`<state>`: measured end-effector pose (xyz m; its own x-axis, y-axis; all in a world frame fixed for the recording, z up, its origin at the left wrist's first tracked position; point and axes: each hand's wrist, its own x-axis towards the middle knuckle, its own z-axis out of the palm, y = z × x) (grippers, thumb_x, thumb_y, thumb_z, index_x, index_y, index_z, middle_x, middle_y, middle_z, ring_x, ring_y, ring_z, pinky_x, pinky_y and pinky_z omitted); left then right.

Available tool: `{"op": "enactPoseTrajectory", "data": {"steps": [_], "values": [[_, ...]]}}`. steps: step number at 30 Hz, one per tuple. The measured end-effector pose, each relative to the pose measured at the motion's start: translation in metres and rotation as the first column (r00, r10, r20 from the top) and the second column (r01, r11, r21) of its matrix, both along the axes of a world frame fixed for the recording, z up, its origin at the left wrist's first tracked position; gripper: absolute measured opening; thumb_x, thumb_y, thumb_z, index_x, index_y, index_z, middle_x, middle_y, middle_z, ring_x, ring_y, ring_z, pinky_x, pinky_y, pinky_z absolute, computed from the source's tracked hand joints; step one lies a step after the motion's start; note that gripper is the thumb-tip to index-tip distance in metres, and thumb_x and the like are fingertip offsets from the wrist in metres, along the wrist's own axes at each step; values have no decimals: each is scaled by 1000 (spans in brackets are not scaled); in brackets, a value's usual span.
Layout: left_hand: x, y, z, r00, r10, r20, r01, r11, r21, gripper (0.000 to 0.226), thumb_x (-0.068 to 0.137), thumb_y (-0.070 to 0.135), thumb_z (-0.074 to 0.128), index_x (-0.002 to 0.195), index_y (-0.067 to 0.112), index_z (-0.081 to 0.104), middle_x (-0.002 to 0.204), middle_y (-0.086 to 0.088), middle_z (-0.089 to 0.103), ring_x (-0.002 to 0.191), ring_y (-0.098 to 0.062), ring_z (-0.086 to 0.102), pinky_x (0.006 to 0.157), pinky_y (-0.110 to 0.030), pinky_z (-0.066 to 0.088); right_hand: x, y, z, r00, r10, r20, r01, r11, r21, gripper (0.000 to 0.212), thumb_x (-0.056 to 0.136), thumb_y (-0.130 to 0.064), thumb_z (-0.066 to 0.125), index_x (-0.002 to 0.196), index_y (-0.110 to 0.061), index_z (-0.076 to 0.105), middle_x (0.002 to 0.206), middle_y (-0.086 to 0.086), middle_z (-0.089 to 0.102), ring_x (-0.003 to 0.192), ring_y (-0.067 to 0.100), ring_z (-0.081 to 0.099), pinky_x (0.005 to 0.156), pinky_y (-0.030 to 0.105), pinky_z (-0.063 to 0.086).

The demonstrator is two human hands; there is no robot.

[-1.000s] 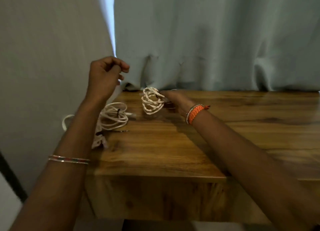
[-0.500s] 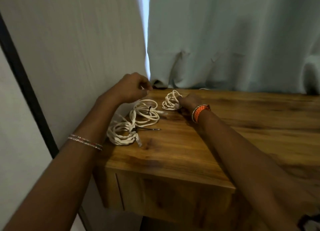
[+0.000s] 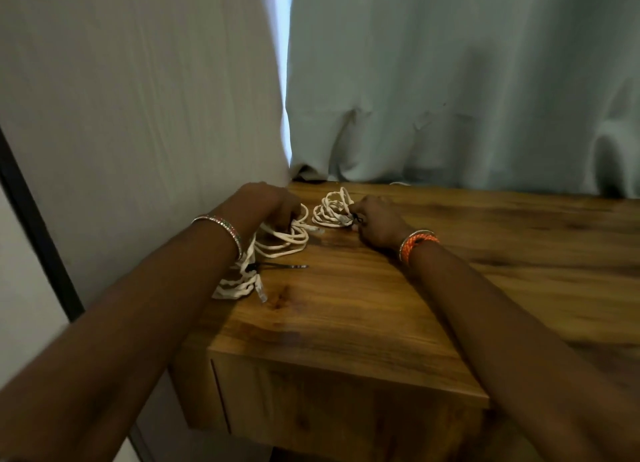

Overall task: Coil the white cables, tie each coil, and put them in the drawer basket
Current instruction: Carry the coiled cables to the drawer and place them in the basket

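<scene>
Right hand [image 3: 375, 224] is pinching the coil [image 3: 330, 212] at its 3 o'clock; left hand [image 3: 273, 202] is gripping another coil [image 3: 285, 238]; gathering both by the ties should be preventing unravelling.

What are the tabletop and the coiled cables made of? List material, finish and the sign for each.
Tabletop: wood or wood-look laminate, brown with dark grain streaks and a low sheen; which one cannot be told.
Coiled cables: white, matte, probably plastic-jacketed; the loops bend softly and hold their curve.
</scene>
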<state>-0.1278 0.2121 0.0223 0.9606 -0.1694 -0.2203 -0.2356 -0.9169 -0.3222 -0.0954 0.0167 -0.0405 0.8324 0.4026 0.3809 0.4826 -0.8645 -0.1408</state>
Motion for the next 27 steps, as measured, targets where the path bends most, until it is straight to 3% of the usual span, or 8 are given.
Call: {"op": "enactPoseTrajectory", "data": {"steps": [6,12,14,16,19,22,24,27], "values": [[0,6,8,992,-68,110,95,961,-261,23,94,18,49,114,7,56,122,-14,57,110,-29,54,91,-34,40,-9,-5,3,961,-49,272,117,963,-242,34,88,-28,59,120,-15,58,127,12,47,119,29,37,97,41,35],[-13,-19,21,940,-29,340,198,858,-474,30,93,24,53,113,1,55,119,-18,57,112,-34,53,88,-34,39,-32,-26,12,961,-155,229,202,959,-199,42,94,-42,44,120,-10,53,126,12,55,124,29,40,114,48,13],[-16,-38,22,921,-54,386,279,783,-556,14,94,19,51,97,6,53,104,-20,60,99,-33,57,77,-30,41,-50,-41,22,951,-184,249,237,950,-204,42,93,-45,42,113,-10,56,119,13,59,119,30,47,114,46,9],[-18,-59,21,915,-92,393,357,637,-683,12,95,13,49,84,13,43,86,-13,55,79,-23,55,66,-26,41,-69,-62,29,938,-206,279,270,939,-212,48,87,-48,39,109,-9,57,115,12,62,115,30,51,114,42,8],[-20,-96,24,899,-148,412,430,477,-767,9,96,15,47,95,6,47,97,-18,55,88,-24,53,80,-37,44,-103,-101,40,913,-256,318,321,931,-175,68,70,-55,27,107,-9,61,114,12,63,115,32,52,115,43,9],[-24,-154,28,892,-260,370,452,468,-760,25,98,13,43,111,-5,53,104,-19,58,93,-24,52,81,-32,41,-141,-160,48,849,-361,386,449,877,-168,40,83,-32,50,118,-15,59,126,6,59,122,27,49,115,43,6],[-25,-204,27,887,-361,287,435,445,-783,32,100,17,38,114,-7,55,112,-25,60,96,-27,54,82,-33,41,-174,-204,54,793,-445,416,550,817,-173,42,82,-20,56,124,-19,57,132,4,56,126,23,47,115,41,7],[-54,-282,24,842,-466,271,457,351,-817,35,100,27,39,113,-2,54,104,-27,60,96,-36,57,81,-40,43,-231,-263,58,712,-484,508,638,748,-181,42,63,-8,72,104,-16,69,112,9,67,105,25,63,109,51,27]]}}
